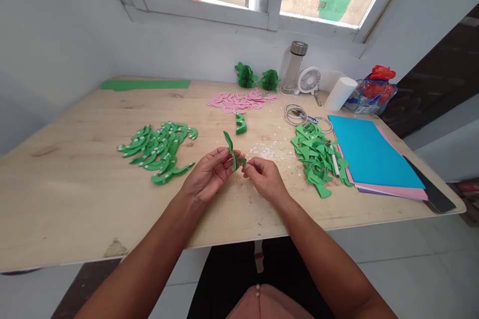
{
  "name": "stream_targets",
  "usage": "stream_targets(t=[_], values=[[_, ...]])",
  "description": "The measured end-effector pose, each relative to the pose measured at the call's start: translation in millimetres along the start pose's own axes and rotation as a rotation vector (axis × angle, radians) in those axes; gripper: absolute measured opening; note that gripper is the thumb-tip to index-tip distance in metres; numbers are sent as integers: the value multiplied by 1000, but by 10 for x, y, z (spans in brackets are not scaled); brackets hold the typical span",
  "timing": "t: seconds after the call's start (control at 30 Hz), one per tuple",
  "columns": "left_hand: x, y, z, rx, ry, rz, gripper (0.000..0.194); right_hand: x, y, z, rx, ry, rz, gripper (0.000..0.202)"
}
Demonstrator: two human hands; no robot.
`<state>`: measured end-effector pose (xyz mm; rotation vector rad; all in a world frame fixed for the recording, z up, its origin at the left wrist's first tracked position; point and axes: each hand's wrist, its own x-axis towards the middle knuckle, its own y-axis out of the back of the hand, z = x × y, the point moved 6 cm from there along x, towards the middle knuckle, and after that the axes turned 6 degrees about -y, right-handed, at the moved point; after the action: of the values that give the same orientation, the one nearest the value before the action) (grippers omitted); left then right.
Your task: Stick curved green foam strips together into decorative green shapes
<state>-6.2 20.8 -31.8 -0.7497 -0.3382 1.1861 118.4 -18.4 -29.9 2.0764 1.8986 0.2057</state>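
Between the fingers of my left hand stands a curved green foam cutout, held upright above the table. My right hand is closed in a pinch at the cutout's right edge, by a small green tip; whether its fingertips also hold a scrap is too small to tell. Left of my hands lies a pile of green curved cutouts with white tape bits on them. A short stack of green cutouts sits just beyond my fingers. Small white paper bits are scattered past my right hand.
Pink cutouts and two green folded shapes lie at the back. Green scraps, tape rolls and blue sheets are on the right. Behind stand a bottle, a small fan and a white roll.
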Motion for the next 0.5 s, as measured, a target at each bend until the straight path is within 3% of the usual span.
stream_targets(t=[0.5], values=[[1, 15, -22, -3, 15, 12, 4, -13, 27, -31, 155, -58, 29, 15]])
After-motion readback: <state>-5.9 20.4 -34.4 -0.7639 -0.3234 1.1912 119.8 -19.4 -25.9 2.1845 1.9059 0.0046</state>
